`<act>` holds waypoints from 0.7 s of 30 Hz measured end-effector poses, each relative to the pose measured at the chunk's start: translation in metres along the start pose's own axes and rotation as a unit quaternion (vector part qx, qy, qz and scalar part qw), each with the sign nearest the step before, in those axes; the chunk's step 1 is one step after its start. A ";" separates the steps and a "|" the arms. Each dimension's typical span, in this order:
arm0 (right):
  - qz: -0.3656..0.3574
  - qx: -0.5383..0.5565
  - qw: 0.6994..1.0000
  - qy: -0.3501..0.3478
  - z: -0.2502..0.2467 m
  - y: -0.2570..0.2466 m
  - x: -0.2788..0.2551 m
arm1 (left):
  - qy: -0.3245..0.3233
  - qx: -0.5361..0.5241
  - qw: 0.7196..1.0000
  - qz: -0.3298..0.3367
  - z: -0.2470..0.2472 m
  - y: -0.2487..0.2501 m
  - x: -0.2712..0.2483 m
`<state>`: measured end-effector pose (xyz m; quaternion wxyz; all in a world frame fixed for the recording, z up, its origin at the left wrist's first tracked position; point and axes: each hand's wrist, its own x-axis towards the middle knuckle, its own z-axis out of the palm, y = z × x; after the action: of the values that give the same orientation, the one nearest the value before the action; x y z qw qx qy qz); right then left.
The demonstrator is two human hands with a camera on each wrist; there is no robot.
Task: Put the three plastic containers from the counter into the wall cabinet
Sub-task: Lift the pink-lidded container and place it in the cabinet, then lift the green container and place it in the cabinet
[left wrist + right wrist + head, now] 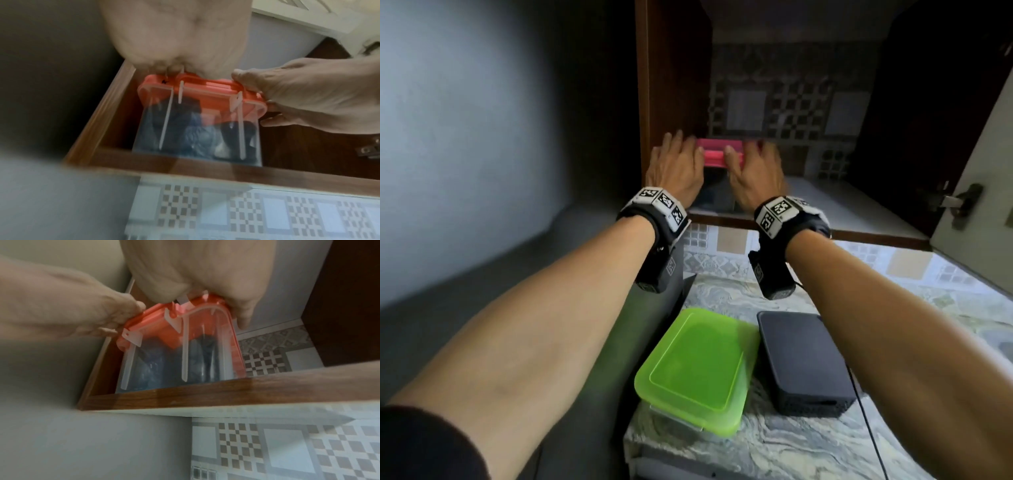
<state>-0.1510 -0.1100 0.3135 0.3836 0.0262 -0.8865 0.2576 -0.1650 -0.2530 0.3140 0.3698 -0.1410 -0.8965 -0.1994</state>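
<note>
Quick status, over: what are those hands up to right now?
Both hands, left and right, gripping pink-lidded container on cabinet shelf. Green-lidded container waiting on counter. Nothing blocking.

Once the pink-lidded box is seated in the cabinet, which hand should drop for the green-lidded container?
Left, probably. The green-lidded container lies on the counter under the left forearm, while a dark box lies under the right. Both the left hand and right hand grip the pink-lidded box, so either frees equally.
</note>
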 end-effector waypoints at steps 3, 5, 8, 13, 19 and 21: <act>0.024 0.034 0.998 0.049 -0.001 0.008 -0.026 | 0.114 -0.045 0.992 -0.028 0.009 -0.002 -0.039; 0.037 0.049 0.992 0.114 0.002 0.017 -0.055 | 0.170 -0.068 0.982 -0.050 0.027 -0.009 -0.074; 0.037 0.081 0.975 0.205 0.017 0.031 -0.108 | 0.121 -0.087 0.985 -0.086 0.065 -0.028 -0.129; 0.112 0.089 0.988 0.061 0.077 0.071 -0.209 | -0.128 -0.041 0.982 -0.135 0.125 -0.067 -0.216; 0.329 0.029 0.928 -0.175 0.135 0.115 -0.317 | -0.328 -0.009 0.905 -0.271 0.179 -0.104 -0.289; 0.394 0.035 0.894 -0.210 0.143 0.120 -0.336 | -0.358 0.006 0.883 -0.303 0.186 -0.111 -0.302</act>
<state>-0.0390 -0.1253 -0.0539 0.0545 -0.2586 -0.8745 0.4066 -0.1146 -0.2967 -0.0513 -0.0535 0.0776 -0.9680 -0.2326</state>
